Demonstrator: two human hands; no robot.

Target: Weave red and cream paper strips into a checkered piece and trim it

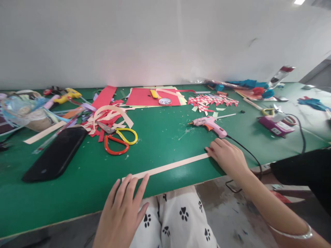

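Person's left hand (121, 208): fingers loosely spread, tips on the left end of the pale paper strip (169, 167). Strip probably very light, bendy, easily creased or torn, best held flat by both ends; lies on the counter (160, 137), slanting between hands. Right hand (229, 155): fingers bunched at strip's right end; can't tell if pinching.

Head camera: single view, forward and downward.
Worn on the head, the camera looks from above the lap (176, 220), across the tabletop (160, 137), to the wall (144, 41) behind. The left hand (121, 206) and right hand (227, 155) appear at close range; the tabletop's near edge slants upward toward the right.
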